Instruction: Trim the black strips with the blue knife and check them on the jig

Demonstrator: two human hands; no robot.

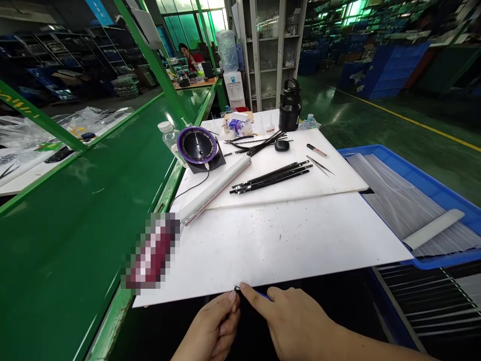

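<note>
My left hand [214, 328] and my right hand [293, 323] meet at the near edge of the white board [278, 240]. Both pinch a small dark piece [237, 289] between fingertips, with a bit of blue [263, 295] showing by the right forefinger. What the piece is stays too small to name. Further back on the raised white sheet lies a bundle of black strips [271, 177], apart from both hands.
A long white bar [216, 189], a purple-rimmed round device [197, 144], tweezers [319, 165], a black bottle [290, 105] and more black strips [265, 143] lie at the back. A blue tray [413, 175] of thin wires stands right. A green conveyor [75, 225] runs left. A person sits far back.
</note>
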